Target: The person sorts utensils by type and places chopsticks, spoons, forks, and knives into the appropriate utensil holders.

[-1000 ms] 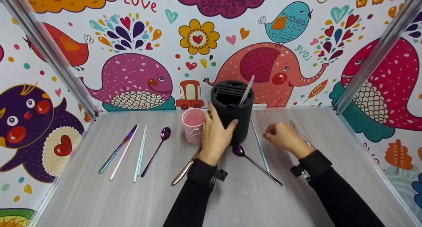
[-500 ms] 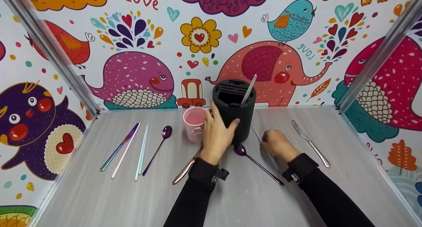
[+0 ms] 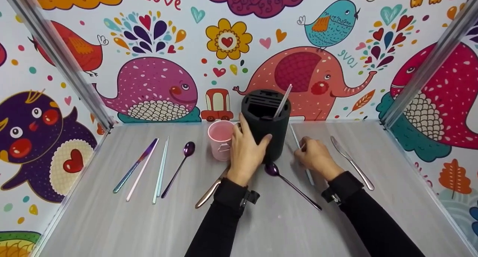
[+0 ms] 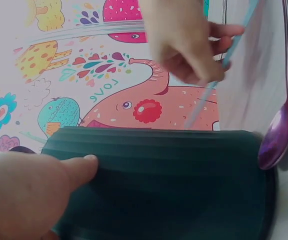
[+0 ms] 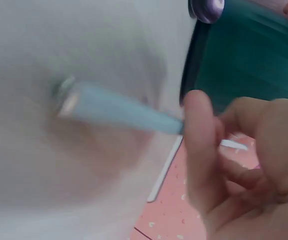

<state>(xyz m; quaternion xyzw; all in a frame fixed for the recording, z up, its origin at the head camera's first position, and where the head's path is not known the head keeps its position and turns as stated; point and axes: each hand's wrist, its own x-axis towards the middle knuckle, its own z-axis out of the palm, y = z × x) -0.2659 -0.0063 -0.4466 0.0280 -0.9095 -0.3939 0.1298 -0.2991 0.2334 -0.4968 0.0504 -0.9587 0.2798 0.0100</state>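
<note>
A blue chopstick (image 5: 123,111) is pinched by the right hand (image 3: 317,158), its long axis aligned toward the back wall (image 3: 254,29); the left hand (image 3: 245,152) is spread against the holder (image 3: 277,133).

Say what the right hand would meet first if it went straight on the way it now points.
Probably the black holder, just ahead of the right hand, which pinches a blue stick; the exact gap is hard to judge.

My long sleeves (image 3: 381,217) are plain black; wide black wristbands (image 3: 230,194) circle their ends, each bearing a silvery metal fitting (image 3: 335,199).
</note>
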